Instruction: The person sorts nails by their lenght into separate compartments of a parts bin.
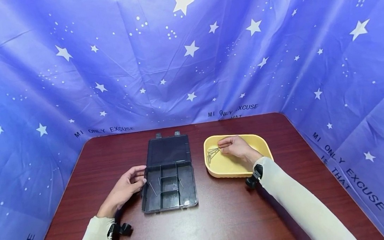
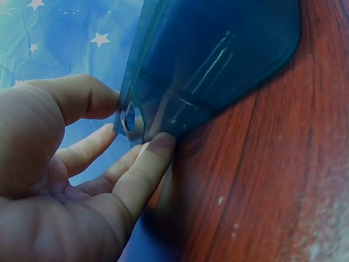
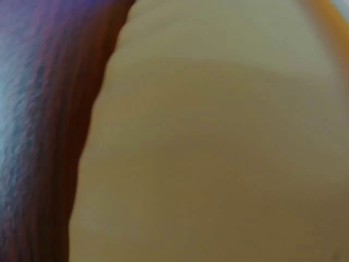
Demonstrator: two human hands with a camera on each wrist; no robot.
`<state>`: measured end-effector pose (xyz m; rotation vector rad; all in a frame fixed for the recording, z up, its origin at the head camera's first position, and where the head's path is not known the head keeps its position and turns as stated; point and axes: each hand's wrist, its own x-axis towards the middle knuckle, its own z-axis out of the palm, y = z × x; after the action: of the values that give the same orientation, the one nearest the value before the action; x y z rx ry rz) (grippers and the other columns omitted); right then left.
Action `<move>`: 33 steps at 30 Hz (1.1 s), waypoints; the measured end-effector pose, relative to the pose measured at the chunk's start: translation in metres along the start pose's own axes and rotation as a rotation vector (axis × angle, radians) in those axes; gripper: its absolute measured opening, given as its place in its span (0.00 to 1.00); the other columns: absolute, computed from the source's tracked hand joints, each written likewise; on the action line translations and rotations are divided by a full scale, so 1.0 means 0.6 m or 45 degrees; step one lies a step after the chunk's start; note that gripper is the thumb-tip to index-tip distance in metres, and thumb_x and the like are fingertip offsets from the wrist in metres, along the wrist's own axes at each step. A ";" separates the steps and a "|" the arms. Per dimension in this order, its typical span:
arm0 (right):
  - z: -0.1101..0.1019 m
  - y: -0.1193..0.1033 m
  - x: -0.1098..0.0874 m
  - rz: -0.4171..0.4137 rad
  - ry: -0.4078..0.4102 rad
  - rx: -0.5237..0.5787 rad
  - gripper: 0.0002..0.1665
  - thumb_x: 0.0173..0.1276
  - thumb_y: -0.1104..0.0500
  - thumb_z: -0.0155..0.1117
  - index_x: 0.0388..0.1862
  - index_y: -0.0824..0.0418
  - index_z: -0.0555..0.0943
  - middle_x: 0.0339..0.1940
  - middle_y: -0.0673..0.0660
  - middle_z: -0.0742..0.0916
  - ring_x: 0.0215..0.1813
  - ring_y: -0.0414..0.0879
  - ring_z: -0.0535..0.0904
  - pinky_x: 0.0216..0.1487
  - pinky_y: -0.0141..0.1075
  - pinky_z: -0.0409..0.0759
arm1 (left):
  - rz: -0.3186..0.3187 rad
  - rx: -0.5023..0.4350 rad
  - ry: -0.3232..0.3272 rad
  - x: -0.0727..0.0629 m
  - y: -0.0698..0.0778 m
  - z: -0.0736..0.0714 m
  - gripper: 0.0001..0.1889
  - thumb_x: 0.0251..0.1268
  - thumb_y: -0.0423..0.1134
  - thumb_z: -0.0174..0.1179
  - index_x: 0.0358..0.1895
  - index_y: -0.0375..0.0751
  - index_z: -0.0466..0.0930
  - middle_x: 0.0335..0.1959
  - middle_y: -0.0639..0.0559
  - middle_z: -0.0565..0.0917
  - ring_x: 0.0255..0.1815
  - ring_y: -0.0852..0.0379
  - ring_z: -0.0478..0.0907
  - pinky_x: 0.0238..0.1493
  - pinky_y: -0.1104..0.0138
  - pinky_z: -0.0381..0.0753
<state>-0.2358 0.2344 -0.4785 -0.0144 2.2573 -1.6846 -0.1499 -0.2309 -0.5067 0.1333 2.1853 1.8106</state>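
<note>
A dark translucent compartment box (image 1: 189, 192) lies on the table, its lid (image 1: 169, 150) folded back. Thin metal nails (image 1: 152, 188) lie in its left and right compartments. The left hand (image 1: 127, 185) grips the box's left edge; in the left wrist view, thumb and fingers of that hand (image 2: 92, 158) close about the corner of the box (image 2: 218, 71). Inside a yellow basin (image 1: 238, 173), the right hand (image 1: 235, 146) has its fingertips at a small pile of nails (image 1: 213, 154). Whether it pinches one cannot be made out. The right wrist view shows a blurred yellowish surface (image 3: 207, 153) and no hand.
The dark red wooden table (image 1: 214, 218) carries the box left of centre and the basin to its right. A blue star-printed curtain (image 1: 164, 64) hangs behind the table and along both sides. Two latches (image 1: 177, 133) stick out from the lid's far edge.
</note>
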 end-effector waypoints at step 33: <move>0.006 -0.003 -0.016 0.067 -0.136 -0.548 0.08 0.57 0.67 0.81 0.36 0.64 0.90 0.25 0.50 0.86 0.25 0.39 0.76 0.27 0.29 0.73 | -0.027 0.039 0.028 -0.005 0.004 0.008 0.30 0.74 0.30 0.63 0.76 0.34 0.66 0.64 0.31 0.74 0.48 0.60 0.81 0.41 0.69 0.83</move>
<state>-0.2260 0.2327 -0.4749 -0.1394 2.4657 -1.1161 -0.1459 -0.2269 -0.5045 0.0975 2.2220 1.7759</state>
